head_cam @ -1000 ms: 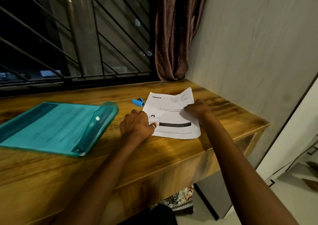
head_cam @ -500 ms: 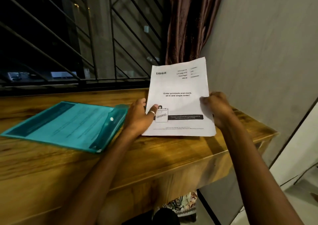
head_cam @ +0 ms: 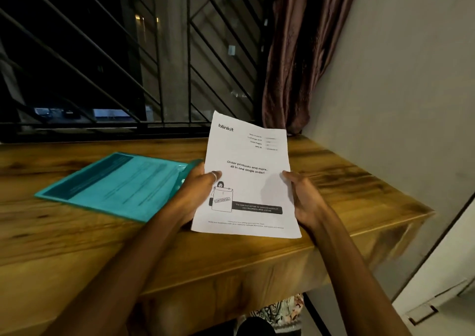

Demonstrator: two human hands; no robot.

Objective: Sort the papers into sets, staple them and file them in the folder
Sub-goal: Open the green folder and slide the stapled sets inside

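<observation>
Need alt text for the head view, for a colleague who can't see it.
Two hands hold white printed papers headed "blinkit" above a wooden desk, left hand on the left edge, right hand on the right. A teal folder lies flat on the desk to their left, below a barred window.

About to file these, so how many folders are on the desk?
1: a translucent teal plastic folder lying flat on the wooden desk, left of the held white printed papers, which may hide another.
</observation>
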